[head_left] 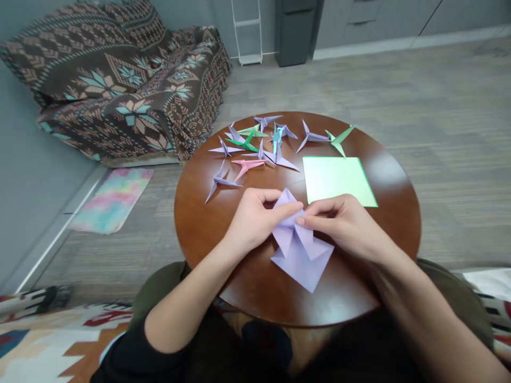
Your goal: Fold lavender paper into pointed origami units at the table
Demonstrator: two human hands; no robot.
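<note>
Both hands' fingers (295, 208) pinch the lilac paper (301, 252), wrists angled inward.

We count one round bench (199, 229). On it lie about twelve folded figures (311, 137): one pink figure (247, 165), one teal, three green, the rest lilac. Those by the far edge overlap, so the tally is loose. One flat green sheet (337, 180), one lilac sheet (303, 260), and our two hands: left hand (251, 218), right hand (347, 226).
</note>
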